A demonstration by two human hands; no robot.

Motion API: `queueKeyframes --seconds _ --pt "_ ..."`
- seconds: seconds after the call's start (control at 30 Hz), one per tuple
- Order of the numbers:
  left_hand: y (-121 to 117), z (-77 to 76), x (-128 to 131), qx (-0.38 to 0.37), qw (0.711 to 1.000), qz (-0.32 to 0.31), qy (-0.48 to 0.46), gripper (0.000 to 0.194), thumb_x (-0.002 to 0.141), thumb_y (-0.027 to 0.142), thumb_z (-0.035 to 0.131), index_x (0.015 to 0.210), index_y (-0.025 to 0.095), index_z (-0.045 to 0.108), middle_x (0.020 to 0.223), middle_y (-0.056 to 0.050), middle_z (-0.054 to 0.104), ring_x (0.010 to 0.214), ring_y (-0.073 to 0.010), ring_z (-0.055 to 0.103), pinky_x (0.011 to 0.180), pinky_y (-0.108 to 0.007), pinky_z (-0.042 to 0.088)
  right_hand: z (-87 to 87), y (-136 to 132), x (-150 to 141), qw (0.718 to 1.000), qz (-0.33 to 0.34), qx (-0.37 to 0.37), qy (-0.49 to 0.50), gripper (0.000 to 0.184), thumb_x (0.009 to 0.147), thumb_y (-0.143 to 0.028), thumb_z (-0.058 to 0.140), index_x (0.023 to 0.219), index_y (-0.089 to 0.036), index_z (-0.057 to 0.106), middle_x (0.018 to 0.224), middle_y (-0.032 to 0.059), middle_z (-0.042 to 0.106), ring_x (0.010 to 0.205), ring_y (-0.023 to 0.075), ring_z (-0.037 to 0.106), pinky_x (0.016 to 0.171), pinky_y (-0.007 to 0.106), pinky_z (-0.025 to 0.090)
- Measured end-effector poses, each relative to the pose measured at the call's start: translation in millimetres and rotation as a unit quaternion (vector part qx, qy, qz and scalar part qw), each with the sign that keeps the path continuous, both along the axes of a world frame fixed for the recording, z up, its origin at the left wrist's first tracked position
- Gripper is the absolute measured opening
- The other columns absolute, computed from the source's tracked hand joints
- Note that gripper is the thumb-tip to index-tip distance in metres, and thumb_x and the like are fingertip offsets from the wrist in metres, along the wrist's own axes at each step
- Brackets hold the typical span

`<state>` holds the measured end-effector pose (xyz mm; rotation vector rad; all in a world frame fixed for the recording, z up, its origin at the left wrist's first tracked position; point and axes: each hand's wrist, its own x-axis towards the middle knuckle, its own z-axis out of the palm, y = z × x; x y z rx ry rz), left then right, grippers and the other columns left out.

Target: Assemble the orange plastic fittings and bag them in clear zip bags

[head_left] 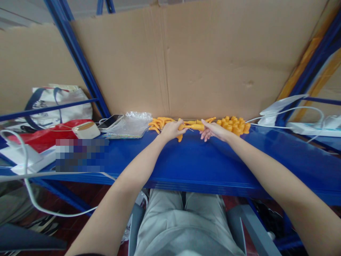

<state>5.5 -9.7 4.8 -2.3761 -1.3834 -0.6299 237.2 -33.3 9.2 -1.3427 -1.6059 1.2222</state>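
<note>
My left hand (171, 131) is closed, thumb and fingers pinched on an orange curved piece (180, 138) whose lower end sticks out below. A small dark metal spiral (190, 129) shows just past its fingertips. To the right, my right hand (213, 131) has its thumb and fingers around the end of an orange ridged piece (197, 126); the lower fingers are loosely curled. Several more orange curved pieces (157, 123) lie in a pile left of and behind my left hand. Beside my right hand stands a cluster of short orange knobbed pieces (233, 125).
The blue table (186, 163) backs onto a cardboard wall (207, 60). On the left are clear plastic bags (130, 126), a phone (112, 121), a beige-topped box (85, 130), red plastic (48, 134) and a white cable (34, 204). White plastic (277, 111) and cables lie right.
</note>
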Motion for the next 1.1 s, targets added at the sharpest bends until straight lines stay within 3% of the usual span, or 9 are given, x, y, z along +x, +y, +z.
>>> queueKeyframes --seconds 0.07,0.17,0.23,0.3,0.53,0.83,1.1 --pt "0.0 0.0 -0.3 -0.002 1.0 0.001 -0.003 0.036 0.092 0.045 0.058 0.115 0.017 0.062 0.095 -0.011 0.075 0.094 -0.0267 0.072 0.075 -0.029 0.049 -0.7 0.6 2.8 1.0 0.019 -0.008 0.004 0.05 0.099 -0.057 0.042 0.088 -0.014 0.065 0.078 0.0107 0.076 0.051 0.0128 0.065 0.046 0.021 0.048" --pt "0.6 -0.3 -0.7 -0.005 1.0 0.0 -0.001 0.036 0.091 0.046 0.059 0.113 0.018 0.063 0.095 -0.011 0.075 0.094 -0.0272 0.072 0.075 -0.03 0.049 -1.9 0.7 5.3 0.999 0.038 0.012 0.026 0.023 0.092 -0.037 0.065 0.107 -0.019 0.064 0.095 0.0064 0.077 0.06 0.0114 0.069 0.049 0.019 0.05" --pt "1.4 -0.8 -1.0 -0.005 1.0 -0.001 0.004 0.037 0.091 0.047 0.059 0.113 0.018 0.063 0.095 -0.01 0.075 0.094 -0.0272 0.071 0.075 -0.03 0.049 -2.4 0.0 4.8 0.998 0.033 0.031 0.037 0.02 0.089 -0.027 0.07 0.106 -0.018 0.065 0.092 0.006 0.077 0.06 0.0108 0.069 0.051 0.018 0.05" --pt "2.0 -1.5 -1.1 0.001 1.0 0.001 0.006 0.037 0.091 0.047 0.058 0.114 0.019 0.062 0.096 -0.01 0.076 0.094 -0.0266 0.071 0.074 -0.029 0.049 -2.2 -1.1 3.2 0.998 0.03 0.036 0.044 0.015 0.092 -0.03 0.066 0.097 -0.016 0.067 0.084 0.0074 0.077 0.058 0.0111 0.068 0.051 0.018 0.05" --pt "-0.1 -1.8 0.7 0.004 1.0 -0.007 -0.006 0.034 0.092 0.045 0.057 0.114 0.019 0.062 0.098 -0.01 0.076 0.097 -0.0265 0.071 0.076 -0.029 0.048 1.8 -5.3 -2.9 0.999 0.01 0.015 0.04 0.045 0.1 -0.047 0.049 0.076 -0.014 0.067 0.064 0.0099 0.073 0.05 0.0119 0.063 0.048 0.019 0.049" --pt "-0.5 -1.8 1.4 -0.001 1.0 -0.015 -0.015 0.034 0.091 0.044 0.059 0.113 0.018 0.062 0.099 -0.011 0.076 0.097 -0.0265 0.071 0.076 -0.029 0.049 3.4 -7.5 -8.1 0.999 -0.023 -0.007 0.043 0.044 0.099 -0.049 0.05 0.076 -0.014 0.066 0.06 0.0085 0.07 0.048 0.0127 0.063 0.047 0.021 0.05" --pt "1.4 -2.5 0.2 -0.007 1.0 -0.013 -0.025 0.033 0.091 0.045 0.059 0.111 0.019 0.062 0.096 -0.01 0.075 0.095 -0.0264 0.071 0.077 -0.03 0.049 0.4 -2.9 -4.9 0.998 -0.003 -0.011 0.055 0.045 0.098 -0.053 0.05 0.079 -0.015 0.065 0.067 0.0096 0.072 0.049 0.012 0.063 0.043 0.019 0.047"
